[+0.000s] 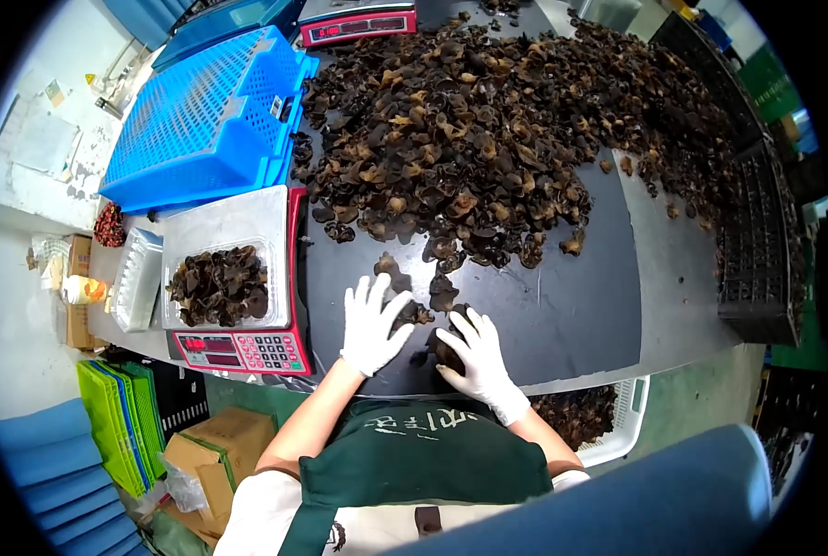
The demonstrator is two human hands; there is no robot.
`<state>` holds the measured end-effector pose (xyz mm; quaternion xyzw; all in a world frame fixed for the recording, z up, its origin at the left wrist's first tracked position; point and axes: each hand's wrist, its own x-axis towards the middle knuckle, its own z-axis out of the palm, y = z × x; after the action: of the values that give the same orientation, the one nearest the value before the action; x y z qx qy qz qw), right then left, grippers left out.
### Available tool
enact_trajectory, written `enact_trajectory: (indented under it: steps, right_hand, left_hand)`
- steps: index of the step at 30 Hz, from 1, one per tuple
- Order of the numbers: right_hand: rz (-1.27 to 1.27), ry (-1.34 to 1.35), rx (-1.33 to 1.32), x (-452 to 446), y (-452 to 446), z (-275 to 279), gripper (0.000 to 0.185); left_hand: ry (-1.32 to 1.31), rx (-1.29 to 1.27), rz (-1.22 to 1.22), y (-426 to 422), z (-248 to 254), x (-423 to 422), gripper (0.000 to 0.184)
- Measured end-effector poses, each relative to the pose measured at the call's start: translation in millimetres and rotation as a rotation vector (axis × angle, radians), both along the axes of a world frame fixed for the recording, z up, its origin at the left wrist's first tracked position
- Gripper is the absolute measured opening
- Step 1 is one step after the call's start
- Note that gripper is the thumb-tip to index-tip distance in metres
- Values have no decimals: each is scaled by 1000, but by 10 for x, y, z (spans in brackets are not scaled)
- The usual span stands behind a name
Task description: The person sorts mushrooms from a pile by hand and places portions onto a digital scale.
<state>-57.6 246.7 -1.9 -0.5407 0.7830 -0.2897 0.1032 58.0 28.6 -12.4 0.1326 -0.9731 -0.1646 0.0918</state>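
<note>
My left hand (372, 326), in a white glove, lies with its fingers spread on the dark tabletop, beside a few loose wood ear mushrooms (412, 315). My right hand (477, 360), gloved too, has its fingers apart over a wood ear mushroom (447, 356) that shows between thumb and forefinger. Single mushroom pieces (443, 292) lie just beyond the hands. To the left, a clear plastic tray of wood ear mushrooms (219, 285) sits on a red scale (295, 269).
A large heap of wood ear mushrooms (460, 130) covers the far table. Left are a blue basket (206, 120) and stacked clear trays (138, 278). A second scale (358, 28) stands at the back, a black crate (757, 246) at right. Below the edge is a white basket (632, 426).
</note>
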Motion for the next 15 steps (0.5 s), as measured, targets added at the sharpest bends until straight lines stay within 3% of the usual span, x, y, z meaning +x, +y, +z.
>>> enact_trajectory:
  steps: [3,5,8,11,15]
  right_hand:
    - [-217,-31,-139,16,197,13,80]
    - [-385,8,-155,67,396,-94,88]
    - [-385,44,-28,101,434,-114,104]
    - [-309,120,73,90,184,-189,108]
    - [-153,42,-20,4,-236,-140,90]
  left_hand:
    - [124,150,112,-123,29,287,76]
    - [64,275,136,-156,61,508,88]
    - [-73,316,125,-176,41,693,111]
    - [-94,214,68,-192,-4,569,118]
    - [83,193,-107,-278,-124,206,99]
